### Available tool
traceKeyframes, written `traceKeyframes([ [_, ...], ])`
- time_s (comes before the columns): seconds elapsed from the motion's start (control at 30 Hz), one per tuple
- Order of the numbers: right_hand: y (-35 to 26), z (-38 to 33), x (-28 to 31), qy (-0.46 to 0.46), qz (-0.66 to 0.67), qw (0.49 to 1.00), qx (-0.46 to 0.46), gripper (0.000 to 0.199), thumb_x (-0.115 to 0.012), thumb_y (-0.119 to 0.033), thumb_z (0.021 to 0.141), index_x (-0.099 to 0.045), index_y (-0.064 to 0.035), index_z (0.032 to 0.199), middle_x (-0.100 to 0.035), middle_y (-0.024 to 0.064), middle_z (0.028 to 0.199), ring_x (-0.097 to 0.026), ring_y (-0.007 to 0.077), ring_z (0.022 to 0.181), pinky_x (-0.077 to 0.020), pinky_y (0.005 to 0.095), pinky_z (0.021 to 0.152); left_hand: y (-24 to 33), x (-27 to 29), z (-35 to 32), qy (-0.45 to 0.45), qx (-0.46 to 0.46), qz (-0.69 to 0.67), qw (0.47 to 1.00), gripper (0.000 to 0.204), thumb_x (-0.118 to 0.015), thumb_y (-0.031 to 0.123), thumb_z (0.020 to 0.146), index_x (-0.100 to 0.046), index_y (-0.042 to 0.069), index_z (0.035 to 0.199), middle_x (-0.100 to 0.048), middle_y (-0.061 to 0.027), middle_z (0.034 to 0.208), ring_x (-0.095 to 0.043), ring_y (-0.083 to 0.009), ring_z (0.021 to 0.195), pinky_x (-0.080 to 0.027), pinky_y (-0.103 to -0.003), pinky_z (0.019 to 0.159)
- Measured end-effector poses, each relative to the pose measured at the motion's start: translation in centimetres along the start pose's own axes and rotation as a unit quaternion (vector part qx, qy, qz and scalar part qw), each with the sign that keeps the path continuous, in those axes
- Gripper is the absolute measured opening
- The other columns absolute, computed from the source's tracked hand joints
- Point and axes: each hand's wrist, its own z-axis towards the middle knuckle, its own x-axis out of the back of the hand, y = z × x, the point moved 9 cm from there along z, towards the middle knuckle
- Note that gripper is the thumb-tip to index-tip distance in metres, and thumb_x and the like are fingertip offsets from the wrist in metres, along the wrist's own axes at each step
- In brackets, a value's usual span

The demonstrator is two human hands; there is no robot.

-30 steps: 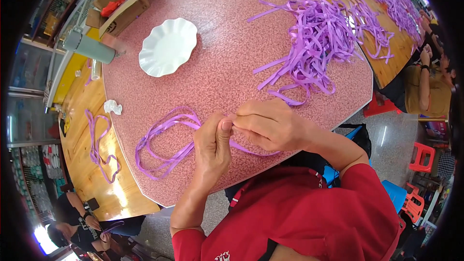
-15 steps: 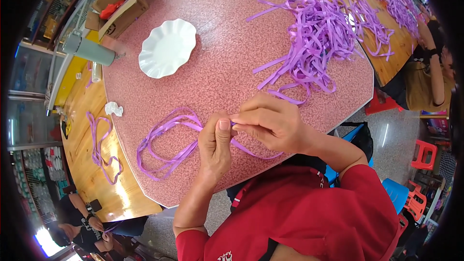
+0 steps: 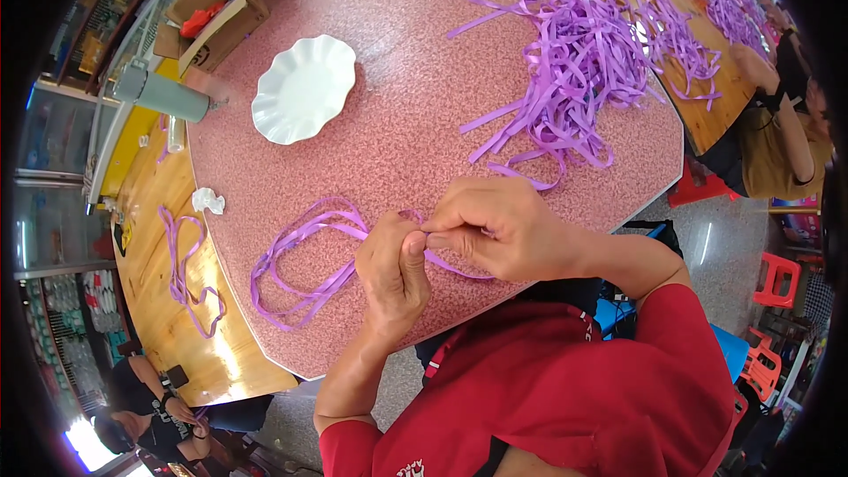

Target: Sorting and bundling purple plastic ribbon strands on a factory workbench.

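Hands [image 3: 442, 243] barely shifted, still pinching purple ribbon [image 3: 305, 261].

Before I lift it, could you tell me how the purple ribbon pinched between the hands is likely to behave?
The purple ribbon probably hangs limp: it lies in loose, curling loops on the table. It looks thin and flat, so likely very light. Its sheen suggests it may slip unless pinched, as the left hand and right hand pinch it; trailing loops could snag.
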Motion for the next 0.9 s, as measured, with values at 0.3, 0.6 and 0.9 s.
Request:
traceKeyframes([
  [0.3, 0.8, -0.1, -1.0, 0.073, -0.023, 0.997, 0.008, 0.019, -0.074, -0.001, 0.082, -0.068, -0.0007, 0.1, -0.065, 0.0109, 0.088, -0.065, 0.0249, 0.073, -0.0519, 0.032, 0.06, -5.2, -1.2, -2.0, -0.016, 0.257, -0.198, 0.946, 0.034, -0.043, 0.027, 0.107, -0.055, 0.001, 0.088, -0.047, 0.0005, 0.072, -0.042, -0.0089, 0.065, -0.036, -0.028, 0.055],
  [0.6, -0.8, -0.3, -0.9, 0.048, -0.088, 0.991, 0.085, 0.025, -0.072, 0.002, 0.08, -0.065, 0.0022, 0.104, -0.065, 0.0134, 0.092, -0.066, 0.0281, 0.074, -0.0527, 0.0351, 0.058, -4.1, -0.9, -1.9, -0.02, 0.226, -0.171, 0.959, 0.033, -0.042, 0.03, 0.107, -0.058, 0.004, 0.096, -0.05, 0.003, 0.073, -0.044, -0.0054, 0.065, -0.036, -0.024, 0.055],
  [0.9, 1.1, -0.2, -1.5, -0.003, -0.009, 0.999, -0.052, 0.017, -0.07, 0.003, 0.082, -0.066, 0.001, 0.098, -0.065, 0.0134, 0.087, -0.065, 0.0276, 0.071, -0.0509, 0.0339, 0.059, -2.6, -0.4, -1.2, -0.057, 0.141, -0.027, 0.988, 0.034, -0.043, 0.026, 0.107, -0.058, 0.0, 0.091, -0.051, -0.0019, 0.073, -0.047, -0.0098, 0.064, -0.037, -0.028, 0.054],
])
